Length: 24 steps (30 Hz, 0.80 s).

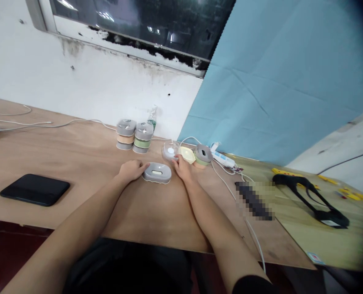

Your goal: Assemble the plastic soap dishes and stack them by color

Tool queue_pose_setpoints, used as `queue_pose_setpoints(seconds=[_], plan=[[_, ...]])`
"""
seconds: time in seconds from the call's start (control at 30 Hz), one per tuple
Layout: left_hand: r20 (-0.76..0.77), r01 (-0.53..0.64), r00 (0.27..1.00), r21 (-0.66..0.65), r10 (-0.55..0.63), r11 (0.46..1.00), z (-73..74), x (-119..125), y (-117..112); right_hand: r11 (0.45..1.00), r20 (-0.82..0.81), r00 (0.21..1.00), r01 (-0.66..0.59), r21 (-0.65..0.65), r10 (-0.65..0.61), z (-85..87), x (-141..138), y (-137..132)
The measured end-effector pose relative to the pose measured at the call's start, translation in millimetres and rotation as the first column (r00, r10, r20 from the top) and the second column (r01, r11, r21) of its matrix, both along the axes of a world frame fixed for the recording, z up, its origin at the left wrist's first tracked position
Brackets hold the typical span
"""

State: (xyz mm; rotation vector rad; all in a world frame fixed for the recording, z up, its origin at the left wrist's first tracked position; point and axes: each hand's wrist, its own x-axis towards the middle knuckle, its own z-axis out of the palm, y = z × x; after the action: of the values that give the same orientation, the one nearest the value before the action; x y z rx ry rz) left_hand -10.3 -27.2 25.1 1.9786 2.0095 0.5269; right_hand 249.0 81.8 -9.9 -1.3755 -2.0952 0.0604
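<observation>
A wooden table (77, 163) runs beneath a blue sheet (276, 81) hanging well right of the hands. A black pad (34, 189) lies well left of them, and a pixelated patch (255, 200) to their right hides one item. Between the hands sits a grey oval box (157, 172). The left hand (132, 169) sets curled fingers against its left end. The right hand (183, 167) lies just beside its right end, fingers hidden. Neither grasp can be told. A clear lid (170, 151) rests just beyond the right fingertips.
</observation>
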Motion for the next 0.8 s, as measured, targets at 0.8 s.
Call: queue_pose_setpoints(seconds=[0.8], plan=[[0.004,0.014,1.0,0.016,-0.014,1.0,-1.2,0.0,-0.1,1.0,-0.111,0.993,-0.026,0.016,0.028,5.2,2.3,-9.7]])
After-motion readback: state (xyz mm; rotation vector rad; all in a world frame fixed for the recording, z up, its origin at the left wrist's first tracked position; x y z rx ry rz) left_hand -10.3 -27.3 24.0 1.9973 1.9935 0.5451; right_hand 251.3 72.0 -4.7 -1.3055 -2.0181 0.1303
